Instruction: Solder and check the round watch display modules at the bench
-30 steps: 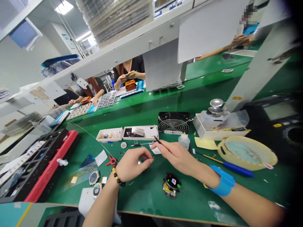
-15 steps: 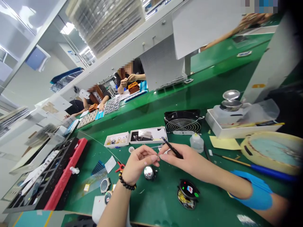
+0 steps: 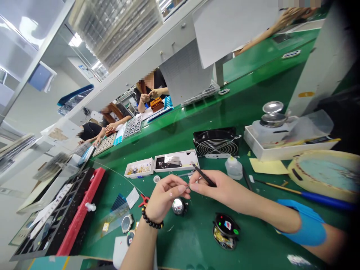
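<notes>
My left hand (image 3: 165,195), with a dark bead bracelet (image 3: 152,221) at the wrist, has thumb and forefinger pinched on a tiny part too small to name. My right hand (image 3: 213,184) meets it fingertip to fingertip. Slim black tweezers (image 3: 203,174), by their look, lie in the right hand's grasp, one end pointing up and left. Just below the fingertips sits a shiny round watch piece (image 3: 178,206) on the green bench (image 3: 191,240). Lower right, a black round watch-like assembly (image 3: 225,229) with coloured dots rests there. A blue band (image 3: 302,221) wraps my right forearm.
Behind my hands stand two white boxes of small parts (image 3: 140,176) (image 3: 191,167), a black fan (image 3: 216,142) and a small bottle (image 3: 234,168). A blue-handled screwdriver (image 3: 323,200) and a round tray (image 3: 295,176) lie right. Left is a red-edged rack (image 3: 81,210). Co-workers sit opposite.
The view has shifted slightly. My hands keep the same pinch, fingertips together. Across the bench, a co-worker on the far left has come further into sight, and another's head is raised.
</notes>
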The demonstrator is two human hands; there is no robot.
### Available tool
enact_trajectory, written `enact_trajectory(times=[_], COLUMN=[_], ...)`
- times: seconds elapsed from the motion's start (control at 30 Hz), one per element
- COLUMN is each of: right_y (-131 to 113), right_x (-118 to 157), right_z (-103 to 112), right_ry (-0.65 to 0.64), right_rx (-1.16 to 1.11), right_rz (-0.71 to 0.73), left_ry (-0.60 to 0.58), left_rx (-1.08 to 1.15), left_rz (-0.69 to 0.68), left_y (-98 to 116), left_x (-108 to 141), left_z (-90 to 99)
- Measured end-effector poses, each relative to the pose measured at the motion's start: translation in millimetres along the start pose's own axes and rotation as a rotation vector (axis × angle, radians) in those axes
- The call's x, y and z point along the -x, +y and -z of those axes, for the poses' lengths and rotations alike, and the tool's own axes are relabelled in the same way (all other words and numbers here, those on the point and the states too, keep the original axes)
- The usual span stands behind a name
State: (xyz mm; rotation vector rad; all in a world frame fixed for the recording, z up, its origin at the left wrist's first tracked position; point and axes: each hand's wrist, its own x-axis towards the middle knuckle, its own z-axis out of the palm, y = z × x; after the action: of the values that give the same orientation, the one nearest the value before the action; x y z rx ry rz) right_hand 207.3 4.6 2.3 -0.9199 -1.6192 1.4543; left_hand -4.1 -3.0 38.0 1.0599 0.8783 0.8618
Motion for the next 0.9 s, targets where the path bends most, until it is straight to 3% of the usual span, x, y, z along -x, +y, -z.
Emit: enact_trajectory(times=[0.4, 0.6, 0.73, 0.9], right_y=[-1.6, -5.6, -13.1, -3.6], right_x=[0.4, 1.8, 5.0, 8.0], right_z=[1.9, 3.7, 1.7, 1.7], right_ry=[-0.037, -0.094, -0.144, -0.163], right_rx=[-0.023, -0.046, 0.178, 0.564], right_rz=[0.017, 0.025, 0.014, 0.130], left_ry=[0.007, 0.087, 0.158, 0.184], left_rx=[0.001, -0.002, -0.004, -0.041], left_rz=[-0.021, -0.049, -0.086, -0.118], left_y=[-0.8, -1.4, -0.7, -1.5], left_x=[-0.4, -2.0, -4.0, -4.9], left_z=[-0.8, 1.8, 3.5, 3.2])
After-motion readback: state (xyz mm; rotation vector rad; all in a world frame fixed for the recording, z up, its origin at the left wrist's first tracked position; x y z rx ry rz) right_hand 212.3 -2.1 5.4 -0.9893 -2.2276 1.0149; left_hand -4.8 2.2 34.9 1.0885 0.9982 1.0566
